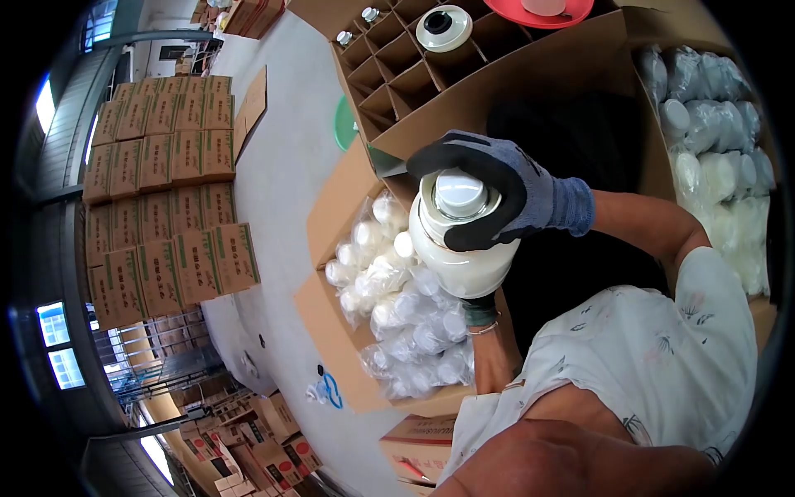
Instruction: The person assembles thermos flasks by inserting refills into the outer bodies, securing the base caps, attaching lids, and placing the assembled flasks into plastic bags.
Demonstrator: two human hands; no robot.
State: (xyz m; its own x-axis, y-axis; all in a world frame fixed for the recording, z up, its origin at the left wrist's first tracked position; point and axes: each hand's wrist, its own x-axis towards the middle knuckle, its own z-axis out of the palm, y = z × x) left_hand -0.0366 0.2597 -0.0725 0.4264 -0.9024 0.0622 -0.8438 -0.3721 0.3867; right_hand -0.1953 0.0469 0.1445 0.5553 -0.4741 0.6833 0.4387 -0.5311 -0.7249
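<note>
Pale grey warehouse floor [286, 149], stacked brown cardboard cartons [161, 190] beyond. Glossy cream-white round-shouldered bottle [460, 272], pale shiny cap [460, 193], held before chest near open brown carton [339, 192] of plastic-wrapped white pieces [414, 323]; long axis roughly toward camera, tilted. Right hand [509, 178], blue-grey-and-black glove, nearer cap — curled around neck and shoulder. Left hand [480, 311] low behind bottle — fingers hidden, grip cannot be told.

The shirt [654, 348] was white and short-sleeved, scattered with small grey and faint pink sprigs. Beyond its right sleeve [702, 269], a blue-grey knit glove [542, 186] showed black-coated fingers [451, 153] and a ribbed cuff [573, 207]. Off the shirt's left side, a thin pale bracelet [483, 329] circled the wrist below a darker glove [480, 311].
</note>
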